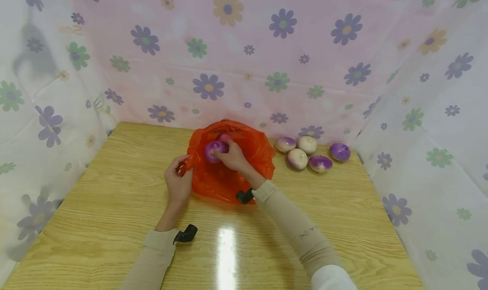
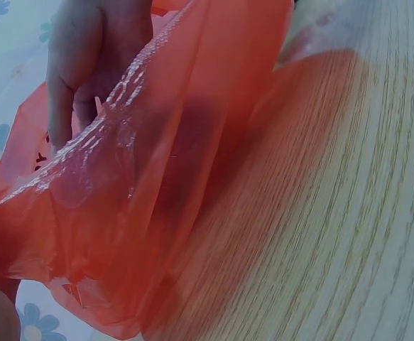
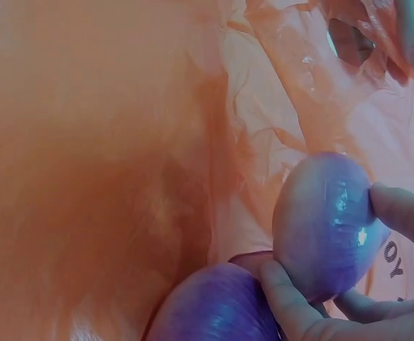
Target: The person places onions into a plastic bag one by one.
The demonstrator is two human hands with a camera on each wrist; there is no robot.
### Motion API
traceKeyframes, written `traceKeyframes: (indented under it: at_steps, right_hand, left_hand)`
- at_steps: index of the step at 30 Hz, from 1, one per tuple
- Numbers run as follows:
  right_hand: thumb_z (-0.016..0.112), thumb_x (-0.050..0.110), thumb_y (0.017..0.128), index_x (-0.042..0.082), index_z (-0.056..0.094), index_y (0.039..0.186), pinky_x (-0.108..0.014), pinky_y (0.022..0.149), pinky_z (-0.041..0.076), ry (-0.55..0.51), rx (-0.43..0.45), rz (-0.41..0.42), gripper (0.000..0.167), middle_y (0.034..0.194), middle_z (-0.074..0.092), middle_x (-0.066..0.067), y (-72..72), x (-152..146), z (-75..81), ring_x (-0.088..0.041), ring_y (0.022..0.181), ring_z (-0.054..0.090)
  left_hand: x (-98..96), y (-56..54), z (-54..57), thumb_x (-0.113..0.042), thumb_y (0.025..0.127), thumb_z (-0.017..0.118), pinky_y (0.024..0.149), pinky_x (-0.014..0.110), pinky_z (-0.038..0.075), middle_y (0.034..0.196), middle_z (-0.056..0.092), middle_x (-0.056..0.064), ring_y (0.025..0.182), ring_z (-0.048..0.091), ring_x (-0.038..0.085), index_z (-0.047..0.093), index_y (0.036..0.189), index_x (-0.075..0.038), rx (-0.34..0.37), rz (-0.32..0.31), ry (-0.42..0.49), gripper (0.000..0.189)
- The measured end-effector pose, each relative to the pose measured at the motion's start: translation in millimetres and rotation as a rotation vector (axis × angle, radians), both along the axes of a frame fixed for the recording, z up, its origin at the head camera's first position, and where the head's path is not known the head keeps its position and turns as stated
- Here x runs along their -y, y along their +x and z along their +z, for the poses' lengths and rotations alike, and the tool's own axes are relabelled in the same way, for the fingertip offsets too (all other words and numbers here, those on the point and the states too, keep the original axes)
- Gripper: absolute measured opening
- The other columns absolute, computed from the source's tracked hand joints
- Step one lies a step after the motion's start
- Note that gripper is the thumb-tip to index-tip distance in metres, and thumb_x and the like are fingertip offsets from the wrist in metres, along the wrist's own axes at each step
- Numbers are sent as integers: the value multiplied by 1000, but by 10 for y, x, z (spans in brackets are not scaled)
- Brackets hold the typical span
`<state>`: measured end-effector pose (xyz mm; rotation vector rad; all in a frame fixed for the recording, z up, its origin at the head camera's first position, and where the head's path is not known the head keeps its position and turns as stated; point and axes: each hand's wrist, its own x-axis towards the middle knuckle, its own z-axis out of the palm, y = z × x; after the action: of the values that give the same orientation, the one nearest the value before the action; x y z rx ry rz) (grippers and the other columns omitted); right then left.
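Observation:
A red plastic bag (image 1: 225,182) stands with its mouth open at the back middle of the table. At its left rim my left hand (image 1: 178,185) pinches the film between thumb and fingers. My right hand (image 1: 235,157) reaches inside the bag and grips a purple-and-white turnip (image 3: 324,224) between thumb and fingertips. Beside it in the bag is another purple turnip (image 3: 217,309), close to the fingertips. In the left wrist view, the bag film (image 2: 171,156) covers part of the right hand, and only a dark shape shows through.
Several purple-and-white turnips (image 1: 297,159) lie grouped on the wooden table (image 1: 305,222) to the right of the bag. One purple turnip (image 1: 340,152) is near the table's back right corner. A flowered cloth (image 1: 248,61) hangs behind and on both sides.

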<state>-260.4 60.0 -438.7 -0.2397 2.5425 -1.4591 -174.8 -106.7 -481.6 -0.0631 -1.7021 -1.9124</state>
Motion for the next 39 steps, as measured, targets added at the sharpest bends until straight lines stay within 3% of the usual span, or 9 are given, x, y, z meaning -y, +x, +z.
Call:
traceKeyframes:
  at_steps: [1, 8, 15, 28, 34, 39]
  right_hand:
    - [72, 24, 95, 0, 40, 151, -49, 113, 44, -4, -1, -9, 70, 149, 48, -20, -2, 15, -5, -37, 133, 51]
    - [73, 22, 94, -1, 39, 150, -49, 113, 44, -19, -66, -36, 69, 147, 50, -19, -36, 90, -69, -36, 133, 51]
    - [72, 18, 94, 0, 42, 146, -50, 112, 44, -46, -89, -70, 62, 143, 51, -18, -41, 119, -92, -36, 132, 52]
    - [74, 28, 93, -4, 48, 136, -48, 110, 46, -21, -200, -158, 60, 134, 55, -22, -45, 190, -129, -36, 126, 55]
    - [75, 22, 93, -6, 44, 135, -48, 111, 44, -111, -211, -144, 59, 130, 50, -23, -39, 218, -144, -36, 124, 50]
    - [72, 19, 95, -4, 41, 139, -46, 114, 43, -94, -174, -110, 59, 135, 48, -20, 24, 189, -118, -34, 129, 49]
  left_hand:
    - [9, -18, -33, 12, 92, 63, 84, 14, 55, 104, 67, -1, 96, 62, 7, 67, 113, 12, -2, -5, 4, 21]
    - [25, 0, 12, 6, 93, 67, 87, 17, 56, 107, 67, 13, 98, 64, 13, 67, 110, 13, -1, -7, 7, 18]
    - [37, -28, -13, 9, 92, 64, 85, 17, 56, 101, 67, -3, 95, 65, 13, 67, 110, 13, -25, 13, 23, 18]
    - [-6, 25, 143, 20, 87, 60, 77, 15, 57, 96, 67, -1, 83, 62, 7, 61, 108, 24, -79, 26, 61, 21]
    - [12, -26, 62, 17, 89, 62, 77, 14, 56, 97, 67, -4, 84, 62, 6, 65, 109, 19, -74, 45, 41, 20]
    - [28, -45, 24, 14, 89, 65, 77, 16, 57, 98, 68, 0, 82, 63, 10, 67, 108, 16, -93, 51, 34, 19]
